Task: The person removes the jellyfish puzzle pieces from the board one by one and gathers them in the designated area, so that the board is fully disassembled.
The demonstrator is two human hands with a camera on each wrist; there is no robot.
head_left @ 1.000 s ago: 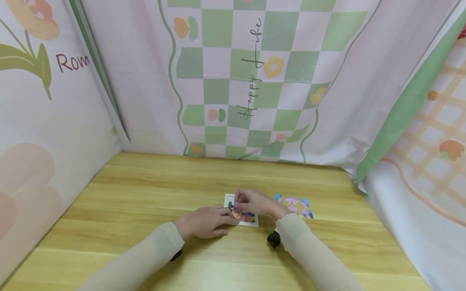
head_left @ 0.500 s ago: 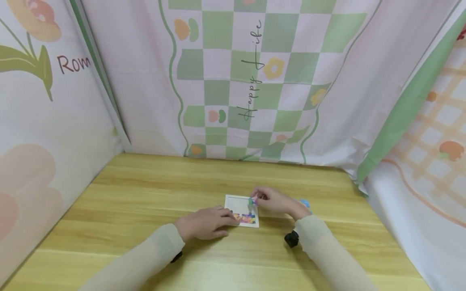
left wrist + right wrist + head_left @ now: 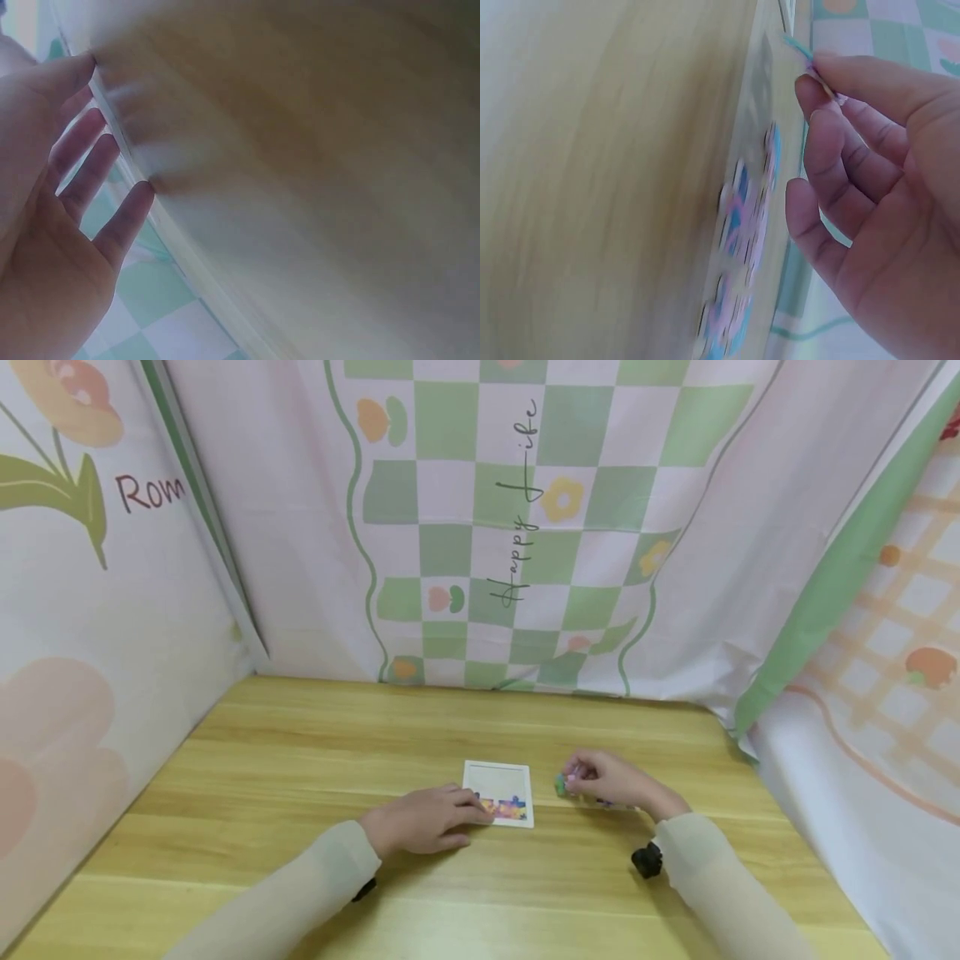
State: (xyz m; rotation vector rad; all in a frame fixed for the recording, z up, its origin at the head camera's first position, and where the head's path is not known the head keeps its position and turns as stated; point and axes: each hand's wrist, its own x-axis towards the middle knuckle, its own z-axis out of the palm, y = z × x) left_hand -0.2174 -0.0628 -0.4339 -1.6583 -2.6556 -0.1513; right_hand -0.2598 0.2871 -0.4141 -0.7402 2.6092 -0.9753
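Note:
A white puzzle tray [image 3: 498, 778] lies flat on the table, with several colourful pieces [image 3: 512, 810] along its near side. My left hand [image 3: 426, 820] rests at the tray's lower left, fingertips over that corner. In the left wrist view, the fingers of the left hand [image 3: 64, 255] are loosely extended toward the tabletop. To the right of the tray, my right hand [image 3: 611, 781] pinches a green and purple puzzle piece [image 3: 561, 785] between thumb and index finger. The right wrist view shows this puzzle piece [image 3: 799, 49] nearly edge-on, above the table.
Loose pink and blue puzzle pieces [image 3: 739, 217] lie on the wooden table [image 3: 337, 735] below the right hand, mostly hidden by it in the head view. Patterned curtains [image 3: 435, 527] hang behind and at both sides of the table.
My right hand has moved right, from over the tray to above the loose pieces, carrying the pinched puzzle piece with it. The tray's far part is uncovered. The left hand stays put.

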